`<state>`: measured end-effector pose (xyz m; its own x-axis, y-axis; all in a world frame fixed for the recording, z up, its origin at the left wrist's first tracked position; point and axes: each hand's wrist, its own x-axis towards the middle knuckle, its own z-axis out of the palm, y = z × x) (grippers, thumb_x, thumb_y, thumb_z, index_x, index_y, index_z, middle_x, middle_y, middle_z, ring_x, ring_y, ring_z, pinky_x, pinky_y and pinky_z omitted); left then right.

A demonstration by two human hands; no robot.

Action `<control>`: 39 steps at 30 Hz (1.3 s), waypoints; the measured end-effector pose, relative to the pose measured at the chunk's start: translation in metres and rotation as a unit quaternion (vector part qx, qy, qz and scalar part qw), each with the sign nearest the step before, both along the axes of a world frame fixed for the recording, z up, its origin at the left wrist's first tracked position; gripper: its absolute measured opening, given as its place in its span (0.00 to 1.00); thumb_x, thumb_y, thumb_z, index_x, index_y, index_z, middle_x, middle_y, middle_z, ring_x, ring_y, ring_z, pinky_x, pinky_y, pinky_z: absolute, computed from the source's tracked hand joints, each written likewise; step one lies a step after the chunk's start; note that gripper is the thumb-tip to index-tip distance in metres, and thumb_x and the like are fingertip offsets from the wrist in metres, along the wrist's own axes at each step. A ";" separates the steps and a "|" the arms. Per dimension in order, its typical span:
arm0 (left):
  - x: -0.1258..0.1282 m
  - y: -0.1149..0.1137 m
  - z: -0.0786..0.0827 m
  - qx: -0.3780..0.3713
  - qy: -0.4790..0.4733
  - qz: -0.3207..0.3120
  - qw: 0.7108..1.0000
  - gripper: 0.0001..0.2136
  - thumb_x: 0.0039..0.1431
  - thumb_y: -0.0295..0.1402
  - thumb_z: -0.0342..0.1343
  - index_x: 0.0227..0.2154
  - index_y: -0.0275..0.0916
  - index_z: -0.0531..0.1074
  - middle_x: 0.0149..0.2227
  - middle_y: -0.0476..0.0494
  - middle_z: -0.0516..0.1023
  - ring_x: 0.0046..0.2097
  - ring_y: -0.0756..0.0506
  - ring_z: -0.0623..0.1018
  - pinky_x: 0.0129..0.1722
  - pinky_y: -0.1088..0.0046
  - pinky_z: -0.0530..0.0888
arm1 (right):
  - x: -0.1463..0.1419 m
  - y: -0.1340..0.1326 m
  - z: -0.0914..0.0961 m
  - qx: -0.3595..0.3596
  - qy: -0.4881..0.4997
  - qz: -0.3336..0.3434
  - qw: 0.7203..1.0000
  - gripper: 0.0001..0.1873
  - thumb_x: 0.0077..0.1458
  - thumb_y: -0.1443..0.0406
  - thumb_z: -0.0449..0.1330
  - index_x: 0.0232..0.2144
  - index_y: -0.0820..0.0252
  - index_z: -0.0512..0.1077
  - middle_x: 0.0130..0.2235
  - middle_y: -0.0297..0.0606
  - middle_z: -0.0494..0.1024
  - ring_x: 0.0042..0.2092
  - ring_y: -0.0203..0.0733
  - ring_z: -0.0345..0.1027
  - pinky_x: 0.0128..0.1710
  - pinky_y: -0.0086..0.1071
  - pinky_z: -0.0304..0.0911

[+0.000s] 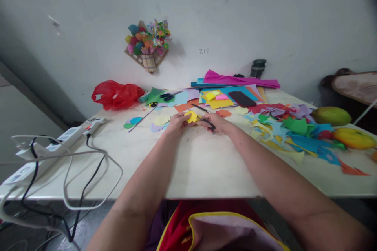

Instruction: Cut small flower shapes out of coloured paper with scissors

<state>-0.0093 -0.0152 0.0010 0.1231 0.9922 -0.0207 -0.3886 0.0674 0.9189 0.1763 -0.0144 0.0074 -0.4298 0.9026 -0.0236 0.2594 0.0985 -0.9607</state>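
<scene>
A: Yellow flower (191, 117), where exactly?

B: Front and center at the tabletop (206, 164), between both hands. Pinched at the left side by the left hand (180, 121), thumb on top, fingers tucked under. Probably gripped like that to leave the right edge free for blades. Raised or resting on the surface? Can't tell.

A: And the right hand (215, 122)?

B: Curled around the handles of black scissors (208, 124), aimed left at the flower's rim. Blades too small to read, so can't say open or closed.

A: Nearby?

B: Black pen (200, 107) just beyond the hands, orange flower (224, 113) just past the right one. Likely put there for easy reach. Blue and green circles (135, 120) off to the left.

A: Further out?

B: Phone (242, 99) lying at the back by the stacked paper. Loose scraps (297, 124) heaped on the right, maybe to keep cuttings out from under the hands. Fruit (331, 116) past those. Red bag (118, 94) back left, power strip (66, 135) along the left edge, presumably for slack in the cords. Paper bouquet (149, 39) up on the wall, likely for show.
</scene>
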 end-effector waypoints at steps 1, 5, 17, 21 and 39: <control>0.000 0.000 -0.001 0.001 -0.001 0.001 1.000 0.06 0.47 0.25 0.67 0.26 0.31 0.74 0.26 0.41 0.80 0.26 0.48 0.79 0.30 0.72 0.78 | 0.000 0.000 0.000 -0.001 0.001 0.000 1.000 0.16 0.49 0.58 0.68 0.24 0.60 0.67 0.14 0.25 0.64 0.13 0.28 0.53 0.11 0.22 0.48; -0.001 0.001 -0.002 0.004 0.000 0.007 1.000 0.06 0.46 0.25 0.67 0.26 0.31 0.74 0.26 0.40 0.80 0.27 0.47 0.79 0.32 0.70 0.79 | -0.001 0.001 -0.001 -0.007 0.008 0.006 1.000 0.15 0.50 0.60 0.67 0.23 0.60 0.67 0.14 0.26 0.65 0.13 0.28 0.54 0.10 0.22 0.49; 0.001 0.001 0.000 -0.009 -0.001 0.021 1.000 0.06 0.47 0.24 0.67 0.25 0.31 0.74 0.25 0.41 0.79 0.26 0.49 0.79 0.31 0.73 0.79 | -0.008 -0.019 0.021 -0.043 -0.004 -0.035 0.998 0.11 0.52 0.66 0.65 0.24 0.61 0.67 0.13 0.26 0.65 0.13 0.28 0.56 0.10 0.20 0.46; 0.000 0.002 -0.002 -0.006 -0.004 0.019 1.000 0.07 0.47 0.24 0.67 0.26 0.31 0.74 0.26 0.41 0.80 0.26 0.49 0.79 0.32 0.72 0.79 | -0.009 -0.019 0.021 -0.046 -0.002 -0.033 0.998 0.11 0.53 0.65 0.64 0.24 0.61 0.66 0.13 0.27 0.66 0.13 0.29 0.56 0.09 0.21 0.46; -0.002 0.002 -0.002 0.015 0.021 -0.023 0.999 0.02 0.49 0.23 0.64 0.26 0.29 0.76 0.27 0.37 0.81 0.25 0.48 0.78 0.28 0.74 0.77 | 0.002 -0.004 0.006 -0.020 0.002 0.017 1.000 0.10 0.55 0.63 0.63 0.27 0.62 0.68 0.16 0.28 0.69 0.14 0.28 0.60 0.09 0.20 0.45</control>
